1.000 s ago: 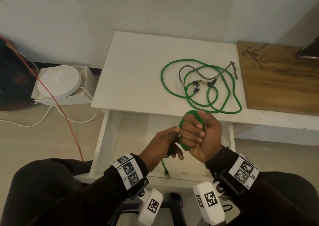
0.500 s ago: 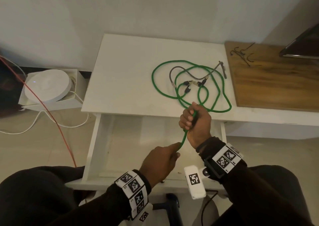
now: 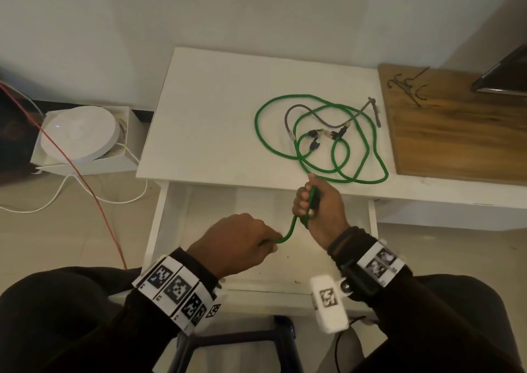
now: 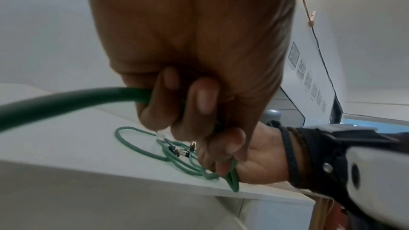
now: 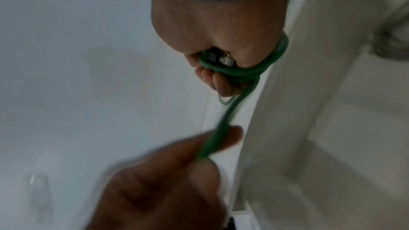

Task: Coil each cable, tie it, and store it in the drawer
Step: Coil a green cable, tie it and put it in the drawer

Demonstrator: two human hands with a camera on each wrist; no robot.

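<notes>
A green cable [image 3: 293, 221] runs taut between my two hands above the open white drawer [image 3: 199, 230]. My right hand [image 3: 313, 204] grips a small coil of it with a plug inside the fist [image 5: 221, 59], just in front of the table's front edge. My left hand [image 3: 242, 241] pinches the cable [image 4: 66, 100] lower and to the left, over the drawer. More green cable loops [image 3: 356, 144] lie loose on the white table [image 3: 214, 116], tangled with a short grey cable [image 3: 319, 116] and several dark plugs.
A wooden board [image 3: 456, 139] with a few dark twist ties [image 3: 405, 84] lies to the right of the table. A white round device [image 3: 78, 133] in a box sits on the floor at left, with a red wire [image 3: 94, 196] and white wires beside it.
The hands have drawn apart: the left slid down and left along the green cable, the right moved up toward the table edge, pulling the cable taut between them.
</notes>
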